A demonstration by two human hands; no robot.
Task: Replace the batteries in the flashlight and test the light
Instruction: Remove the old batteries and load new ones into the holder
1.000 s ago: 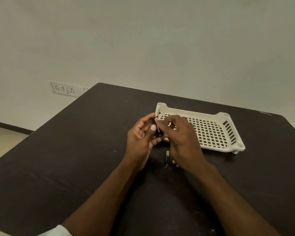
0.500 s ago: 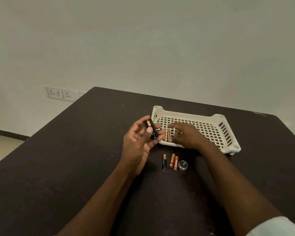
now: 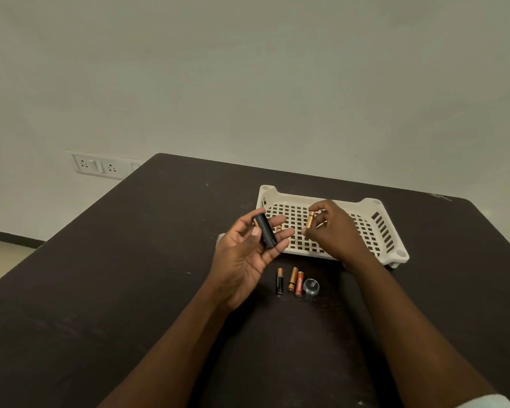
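My left hand (image 3: 245, 254) holds a short black battery holder (image 3: 265, 233) across its fingers, palm up, with a copper battery end showing at its far tip. My right hand (image 3: 334, 231) hovers over the white basket (image 3: 374, 206) and pinches a copper battery (image 3: 310, 219) upright between thumb and fingers. Another copper battery (image 3: 278, 229) lies in the basket, partly hidden behind my left fingers. On the table below lie three batteries in a row: black-and-copper (image 3: 279, 281), copper (image 3: 292, 278) and orange (image 3: 299, 283). A round flashlight cap (image 3: 311, 286) sits beside them.
The dark table (image 3: 130, 275) fills the lower view, its far edge against a pale wall. A wall socket panel (image 3: 97, 166) is at the left. A small white piece (image 3: 219, 240) peeks out behind my left hand.
My right hand has lifted a copper battery up out of the basket. My left hand keeps the holder and has shifted only slightly.
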